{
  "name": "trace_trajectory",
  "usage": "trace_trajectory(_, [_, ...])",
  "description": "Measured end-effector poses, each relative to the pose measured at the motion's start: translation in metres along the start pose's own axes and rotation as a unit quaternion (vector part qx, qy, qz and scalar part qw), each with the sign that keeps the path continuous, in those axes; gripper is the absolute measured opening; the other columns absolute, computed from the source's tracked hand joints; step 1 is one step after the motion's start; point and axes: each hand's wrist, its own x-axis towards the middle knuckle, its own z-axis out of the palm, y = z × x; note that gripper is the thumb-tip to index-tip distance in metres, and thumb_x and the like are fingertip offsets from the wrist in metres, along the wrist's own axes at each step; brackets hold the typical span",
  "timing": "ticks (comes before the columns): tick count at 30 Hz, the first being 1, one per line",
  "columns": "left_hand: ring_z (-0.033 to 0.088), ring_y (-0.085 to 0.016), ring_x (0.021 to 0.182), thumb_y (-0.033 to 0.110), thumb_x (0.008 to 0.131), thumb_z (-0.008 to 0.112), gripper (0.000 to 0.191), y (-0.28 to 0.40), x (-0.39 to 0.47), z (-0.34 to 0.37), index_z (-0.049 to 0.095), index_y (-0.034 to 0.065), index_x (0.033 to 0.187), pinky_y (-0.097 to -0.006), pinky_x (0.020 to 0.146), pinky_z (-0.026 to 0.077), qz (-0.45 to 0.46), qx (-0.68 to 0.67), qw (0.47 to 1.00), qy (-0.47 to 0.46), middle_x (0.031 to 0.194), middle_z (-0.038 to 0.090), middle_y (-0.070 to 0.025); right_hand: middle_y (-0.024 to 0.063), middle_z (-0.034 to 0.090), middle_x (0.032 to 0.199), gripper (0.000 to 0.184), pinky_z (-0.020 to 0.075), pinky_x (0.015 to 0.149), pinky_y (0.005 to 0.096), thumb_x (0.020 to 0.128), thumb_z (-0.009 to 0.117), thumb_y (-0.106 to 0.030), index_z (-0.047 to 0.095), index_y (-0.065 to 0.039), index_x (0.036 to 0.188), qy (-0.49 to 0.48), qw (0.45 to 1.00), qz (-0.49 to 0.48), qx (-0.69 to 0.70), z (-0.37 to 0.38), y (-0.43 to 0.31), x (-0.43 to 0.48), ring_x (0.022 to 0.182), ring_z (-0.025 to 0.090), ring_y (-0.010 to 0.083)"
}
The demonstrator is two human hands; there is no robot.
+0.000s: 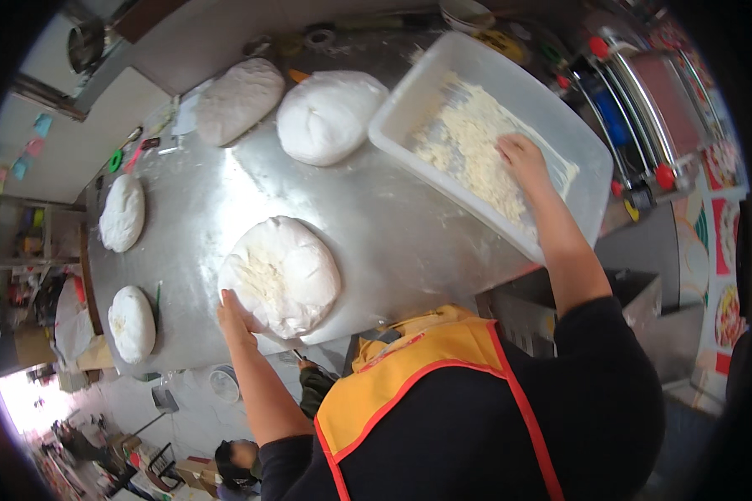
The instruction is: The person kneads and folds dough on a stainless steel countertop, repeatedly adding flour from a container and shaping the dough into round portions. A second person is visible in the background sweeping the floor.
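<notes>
In front of me on the steel table [382,219] lies a round white mass of dough [313,269]. Pale crumbly dough [260,275] sits in its middle. My left hand [237,320] grips its near left edge, with part of the hand hidden against the side. To the right stands a large whitish plastic tub [407,153] with loose, crumbly dough [470,138] spread over its bottom. My right hand [526,161] reaches inside, its fingers drawn together at the crumbs. Whether anything is pinched between them cannot be made out.
Two big white dough masses [329,119] [241,103] lie at the back. Two smaller oval ones [123,213] [131,324] lie at the left end. A roller machine [639,113] with red knobs stands right of the tub. Behind the table's near edge, another person's sleeve [315,389] shows.
</notes>
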Motion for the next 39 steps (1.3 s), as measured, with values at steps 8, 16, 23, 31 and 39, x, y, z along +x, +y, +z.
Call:
trace_trajectory(8, [0.051, -0.025, 0.120, 0.056, 0.091, 0.050, 0.069, 0.008, -0.009, -0.013, 0.044, 0.0045, 0.136, -0.0392, 0.099, 0.042, -0.101, -0.130, 0.986, 0.007, 0.132, 0.052, -0.0099, 0.0048, 0.066, 0.092, 0.017, 0.0468, 0.078, 0.0256, 0.091, 0.060, -0.013, 0.064, 0.002, 0.099, -0.158, 0.975, -0.088, 0.132, 0.097, -0.067, 0.048, 0.087, 0.061, 0.0131])
trace_trajectory(16, [0.046, -0.027, 0.127, 0.057, 0.094, 0.042, 0.069, 0.003, -0.011, -0.015, 0.044, 0.0033, 0.136, -0.0399, 0.107, 0.036, -0.104, -0.221, 0.968, -0.061, 0.139, 0.047, -0.0116, 0.0072, 0.068, 0.095, 0.021, 0.0470, 0.083, 0.0286, 0.087, 0.064, -0.019, 0.066, -0.004, 0.102, -0.301, 0.930, -0.203, -0.053, 0.283, -0.186, 0.109, 0.089, 0.062, 0.0161])
trace_trajectory(23, [0.052, -0.028, 0.121, 0.062, 0.094, 0.033, 0.076, -0.024, 0.012, -0.020, 0.048, -0.0014, 0.132, -0.0417, 0.103, 0.041, -0.160, -0.279, 0.936, -0.141, 0.132, 0.054, -0.0161, 0.0174, 0.066, 0.109, 0.026, 0.0457, 0.092, 0.0376, 0.090, 0.053, -0.018, 0.066, -0.002, 0.106, -0.258, 0.810, -0.395, -0.348, 0.441, -0.197, 0.285, 0.105, 0.061, 0.0298])
trace_trajectory(31, [0.061, -0.014, 0.086, 0.069, 0.079, 0.057, 0.072, -0.023, -0.005, -0.019, 0.061, 0.0004, 0.101, -0.0285, 0.076, 0.049, -0.114, -0.217, 0.965, -0.089, 0.095, 0.065, -0.0061, 0.0219, 0.058, 0.123, 0.033, 0.0451, 0.094, 0.0439, 0.088, 0.050, -0.014, 0.062, -0.002, 0.116, -0.260, 0.708, -0.314, -0.576, 0.529, -0.195, 0.370, 0.113, 0.056, 0.0383])
trace_trajectory(39, [0.060, -0.014, 0.091, 0.078, 0.072, 0.056, 0.085, -0.016, -0.006, -0.018, 0.058, 0.0001, 0.107, -0.0291, 0.081, 0.048, -0.113, -0.179, 0.973, -0.089, 0.100, 0.065, -0.0064, 0.0196, 0.062, 0.117, 0.033, 0.0474, 0.090, 0.0409, 0.086, 0.060, -0.019, 0.063, -0.002, 0.114, -0.265, 0.696, -0.339, -0.574, 0.527, -0.196, 0.372, 0.107, 0.059, 0.0350])
